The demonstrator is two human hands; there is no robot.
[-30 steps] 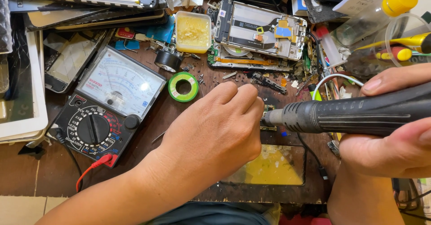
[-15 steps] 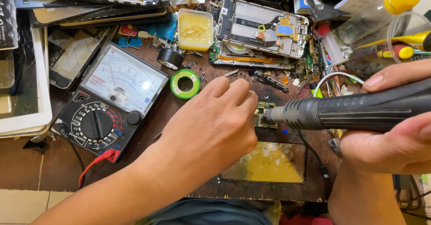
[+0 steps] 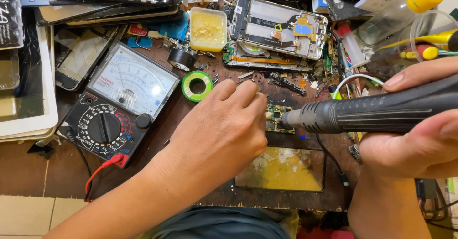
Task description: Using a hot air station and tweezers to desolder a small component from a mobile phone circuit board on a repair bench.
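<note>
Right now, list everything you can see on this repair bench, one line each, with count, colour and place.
Circuit board: one, green, centre, under the tool tip.
Rotary tool: one, black, right, tip on the board.
Analogue multimeter: one, black, left, red lead attached.
Tape roll: one, green, beside the meter.
Paste tub: one, yellowish, top centre.
Opened phone: one, silver, top centre.
Work mat: one, yellow, near edge.
Bottle: one, clear, yellow cap, top right.
Left hand: fingers steady the board.
Right hand: grips the tool.
</note>
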